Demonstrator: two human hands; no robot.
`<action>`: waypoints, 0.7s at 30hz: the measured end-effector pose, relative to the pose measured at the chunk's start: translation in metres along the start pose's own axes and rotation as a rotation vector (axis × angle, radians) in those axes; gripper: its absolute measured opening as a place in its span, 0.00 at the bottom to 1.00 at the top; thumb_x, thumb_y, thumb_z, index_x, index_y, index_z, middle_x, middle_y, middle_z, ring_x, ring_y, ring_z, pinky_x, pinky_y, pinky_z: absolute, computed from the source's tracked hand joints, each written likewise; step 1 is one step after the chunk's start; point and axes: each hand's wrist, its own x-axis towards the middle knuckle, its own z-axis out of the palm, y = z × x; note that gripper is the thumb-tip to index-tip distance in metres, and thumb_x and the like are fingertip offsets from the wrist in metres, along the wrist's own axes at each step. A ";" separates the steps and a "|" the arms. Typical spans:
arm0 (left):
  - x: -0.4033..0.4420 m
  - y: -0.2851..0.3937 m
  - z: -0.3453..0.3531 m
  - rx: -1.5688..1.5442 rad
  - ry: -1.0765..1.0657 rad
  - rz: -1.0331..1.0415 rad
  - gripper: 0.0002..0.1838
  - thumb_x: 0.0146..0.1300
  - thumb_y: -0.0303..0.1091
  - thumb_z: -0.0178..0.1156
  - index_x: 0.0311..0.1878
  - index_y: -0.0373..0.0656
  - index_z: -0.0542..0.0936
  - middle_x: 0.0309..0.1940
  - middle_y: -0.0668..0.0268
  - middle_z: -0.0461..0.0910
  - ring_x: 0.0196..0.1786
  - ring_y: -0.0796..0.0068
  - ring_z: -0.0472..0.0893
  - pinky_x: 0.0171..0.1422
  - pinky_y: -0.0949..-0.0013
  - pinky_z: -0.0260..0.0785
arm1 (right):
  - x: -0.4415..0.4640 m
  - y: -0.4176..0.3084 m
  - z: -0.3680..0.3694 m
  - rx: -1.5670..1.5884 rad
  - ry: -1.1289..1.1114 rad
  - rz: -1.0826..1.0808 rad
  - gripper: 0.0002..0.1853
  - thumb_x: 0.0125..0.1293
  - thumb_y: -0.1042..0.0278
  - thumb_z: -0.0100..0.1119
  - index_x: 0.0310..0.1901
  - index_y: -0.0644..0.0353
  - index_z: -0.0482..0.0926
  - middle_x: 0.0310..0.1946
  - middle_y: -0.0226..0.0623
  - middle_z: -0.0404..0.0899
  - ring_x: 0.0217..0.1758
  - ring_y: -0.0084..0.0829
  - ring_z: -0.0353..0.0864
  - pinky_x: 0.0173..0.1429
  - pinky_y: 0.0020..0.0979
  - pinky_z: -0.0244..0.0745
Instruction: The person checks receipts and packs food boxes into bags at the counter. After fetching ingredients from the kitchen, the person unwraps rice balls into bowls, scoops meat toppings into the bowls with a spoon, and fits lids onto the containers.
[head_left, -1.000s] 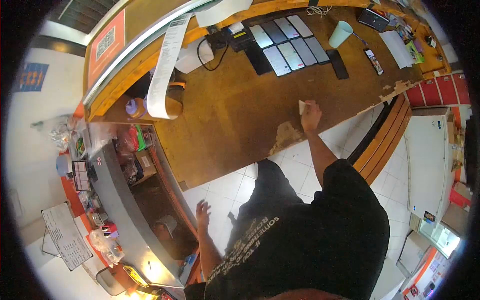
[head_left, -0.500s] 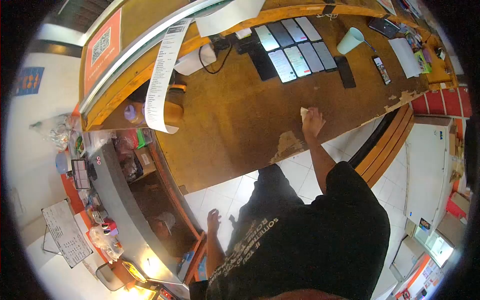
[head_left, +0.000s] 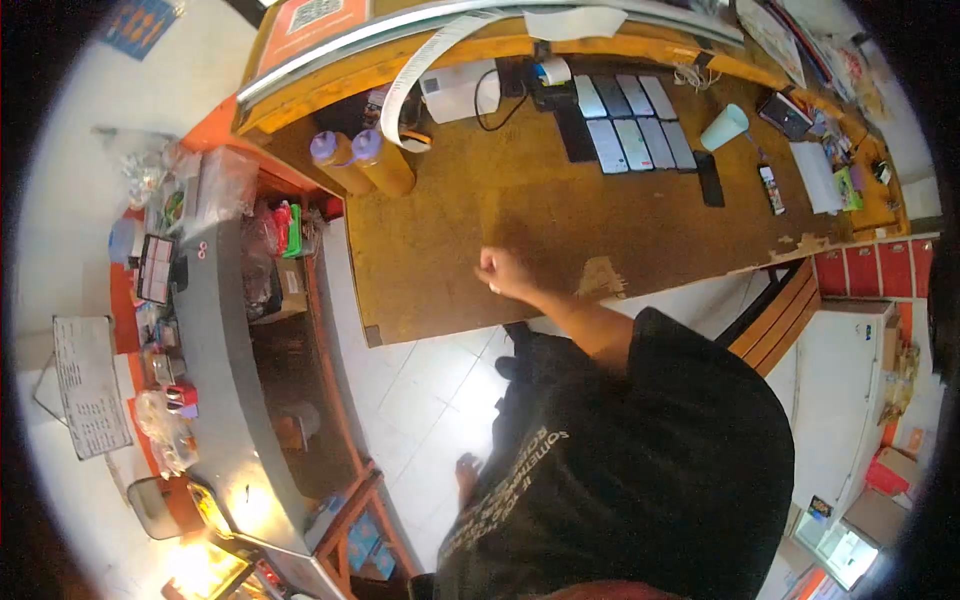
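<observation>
My right hand [head_left: 503,272] is closed over the wooden tabletop [head_left: 440,235], near its front edge. A small white wad that looks like tissue or cloth shows at the fingers, mostly hidden in the grip. My left hand [head_left: 467,474] hangs low beside my body over the tiled floor, fingers loosely apart and holding nothing visible. Beyond my right hand, several phones [head_left: 632,143] lie in two rows at the back of the table. A dark phone [head_left: 709,180] lies to their right, and a lit phone [head_left: 772,190] lies farther right.
Two bottles with purple caps [head_left: 385,165] stand at the table's back left. A pale green cup [head_left: 725,128] stands near the phones. A paper strip [head_left: 405,95] hangs from the ledge. Left is a grey counter [head_left: 225,340]; a wooden bench [head_left: 780,320] sits at right.
My right hand has swept left along the table, away from the phones. My left hand has dropped lower. The view has turned left, bringing the purple-capped bottles into fuller sight.
</observation>
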 end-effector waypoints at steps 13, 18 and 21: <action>0.017 0.037 0.053 -0.897 0.064 -0.750 0.15 0.70 0.35 0.54 0.56 0.41 0.75 0.50 0.58 0.79 0.48 0.66 0.81 0.46 0.61 0.79 | 0.178 0.082 -0.234 0.099 0.564 0.064 0.30 0.49 0.67 0.75 0.55 0.65 0.76 0.46 0.42 0.82 0.44 0.34 0.82 0.45 0.34 0.76; 0.075 0.106 0.031 -0.874 0.304 -1.205 0.13 0.63 0.37 0.60 0.51 0.51 0.76 0.40 0.66 0.79 0.34 0.72 0.76 0.27 0.67 0.67 | 0.298 0.108 -0.306 0.109 0.284 0.318 0.48 0.41 0.52 0.79 0.64 0.59 0.68 0.54 0.49 0.78 0.48 0.39 0.83 0.37 0.36 0.80; 0.119 0.152 0.040 -0.697 0.169 -1.210 0.20 0.64 0.46 0.62 0.55 0.48 0.75 0.44 0.63 0.80 0.42 0.67 0.80 0.36 0.61 0.73 | 0.321 0.106 -0.325 -0.143 -0.031 0.337 0.39 0.49 0.47 0.72 0.62 0.55 0.72 0.57 0.49 0.76 0.57 0.43 0.78 0.55 0.41 0.76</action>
